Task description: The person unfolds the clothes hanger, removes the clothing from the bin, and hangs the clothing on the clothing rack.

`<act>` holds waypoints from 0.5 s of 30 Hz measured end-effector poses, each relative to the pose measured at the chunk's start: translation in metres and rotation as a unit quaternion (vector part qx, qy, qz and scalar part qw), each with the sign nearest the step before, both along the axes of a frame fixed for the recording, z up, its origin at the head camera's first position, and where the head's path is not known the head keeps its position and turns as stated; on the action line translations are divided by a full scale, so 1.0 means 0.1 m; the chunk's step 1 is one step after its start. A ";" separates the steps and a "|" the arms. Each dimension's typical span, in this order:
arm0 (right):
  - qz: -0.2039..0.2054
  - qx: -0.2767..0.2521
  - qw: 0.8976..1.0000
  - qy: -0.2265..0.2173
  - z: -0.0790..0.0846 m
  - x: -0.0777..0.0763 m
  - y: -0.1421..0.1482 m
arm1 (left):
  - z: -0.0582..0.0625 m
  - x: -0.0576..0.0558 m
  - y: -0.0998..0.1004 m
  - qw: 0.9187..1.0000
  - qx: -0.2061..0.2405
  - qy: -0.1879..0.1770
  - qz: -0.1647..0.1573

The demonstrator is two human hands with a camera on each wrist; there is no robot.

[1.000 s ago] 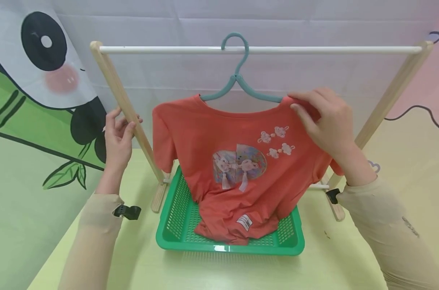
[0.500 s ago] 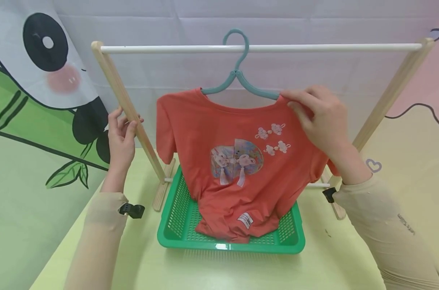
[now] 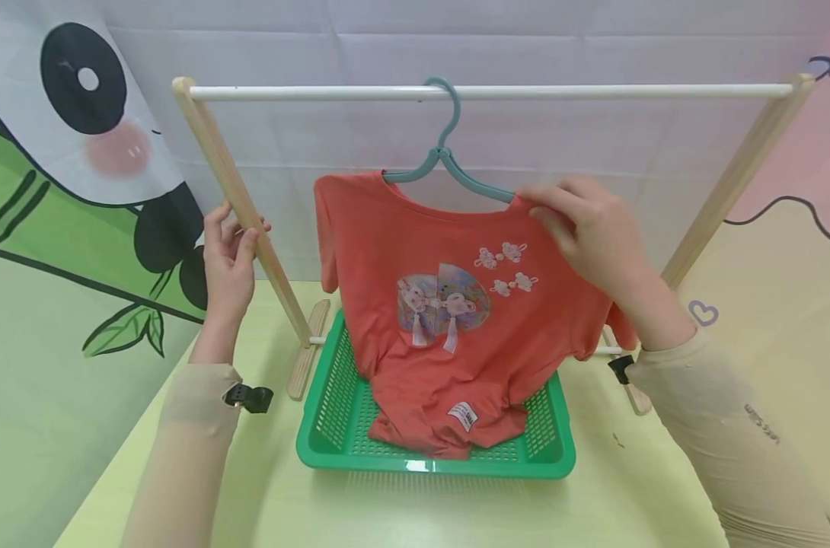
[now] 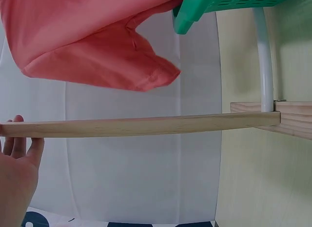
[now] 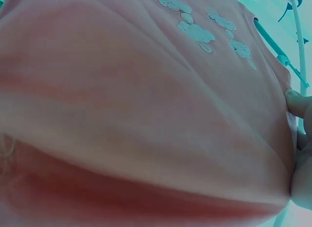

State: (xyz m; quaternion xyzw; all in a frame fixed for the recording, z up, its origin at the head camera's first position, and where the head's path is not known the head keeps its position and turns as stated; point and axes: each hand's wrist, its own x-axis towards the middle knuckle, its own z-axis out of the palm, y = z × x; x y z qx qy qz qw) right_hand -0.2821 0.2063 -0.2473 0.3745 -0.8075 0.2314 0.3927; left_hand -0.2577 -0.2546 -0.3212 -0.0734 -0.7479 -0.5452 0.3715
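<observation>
A red short-sleeved T-shirt (image 3: 429, 243) with floral appliqués and tassels hangs on a teal hanger (image 3: 473, 183). The hanger's hook loops over the white rail (image 3: 593, 92) of a wooden clothes rack. With thumb and fingers, my right hand (image 3: 593, 236) pinches the shirt's shoulder and the hanger arm beneath it; the right wrist view shows the thumb (image 5: 295, 101) on the fabric. My left hand (image 3: 228, 262) holds the rack's left wooden post (image 3: 240, 202), also seen along the left wrist view with the hand (image 4: 19, 173) at one end.
Beneath the shirt stands a green perforated basket (image 3: 435, 466), and the shirt's lower part lies bunched inside it. The rack's feet (image 3: 308, 358) rest on the pale yellow table (image 3: 415, 517). A printed cloth backdrop (image 3: 559, 46) hangs behind.
The right hand has moved left with the shirt's shoulder. The hanger rose slightly, then came down, its hook now lower at the rail. The left hand stays on the post.
</observation>
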 end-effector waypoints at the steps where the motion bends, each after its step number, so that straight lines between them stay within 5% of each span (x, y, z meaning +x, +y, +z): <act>1: 0.003 -0.001 1.000 -0.004 -0.01 0.00 -0.01 | 0.00 0.00 0.00 1.000 0.001 0.000 0.000; 10: 0.011 -0.006 0.999 -0.033 -0.04 -0.03 -0.02 | -0.01 0.00 0.00 1.000 0.013 0.008 -0.009; 15: 0.008 -0.020 0.996 -0.086 -0.04 -0.03 -0.02 | -0.01 0.00 0.00 1.000 0.017 0.008 -0.010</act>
